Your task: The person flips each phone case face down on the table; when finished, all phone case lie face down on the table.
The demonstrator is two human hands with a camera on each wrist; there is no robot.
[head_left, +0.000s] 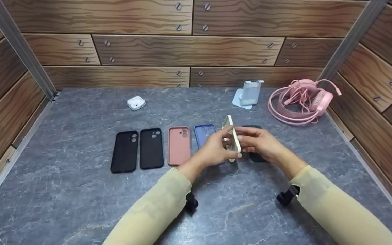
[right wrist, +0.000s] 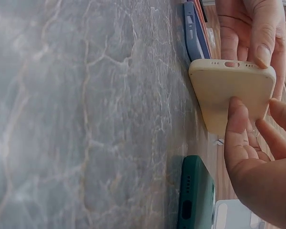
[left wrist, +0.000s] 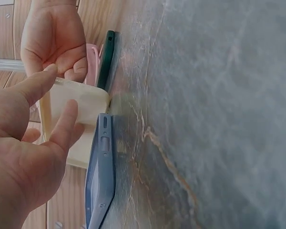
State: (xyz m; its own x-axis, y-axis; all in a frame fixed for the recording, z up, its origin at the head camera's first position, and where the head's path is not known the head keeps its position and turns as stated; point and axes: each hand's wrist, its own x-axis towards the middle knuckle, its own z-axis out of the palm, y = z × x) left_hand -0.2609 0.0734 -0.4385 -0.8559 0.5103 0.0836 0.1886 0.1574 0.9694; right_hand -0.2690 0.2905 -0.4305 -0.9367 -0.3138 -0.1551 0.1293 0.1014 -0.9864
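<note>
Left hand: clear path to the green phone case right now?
Probably not: the left hand holds the cream case, and the right hand partly covers the green case in the head view.

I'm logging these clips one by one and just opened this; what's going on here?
A person's left hand holds a cream case turned up on its side, while the right hand touches its back. The case is between a blue case and a green case, the latter partly hidden by the right hand in the head view. Further left lie a pink case and two black cases. Headphones lie at the table's far right.
</note>
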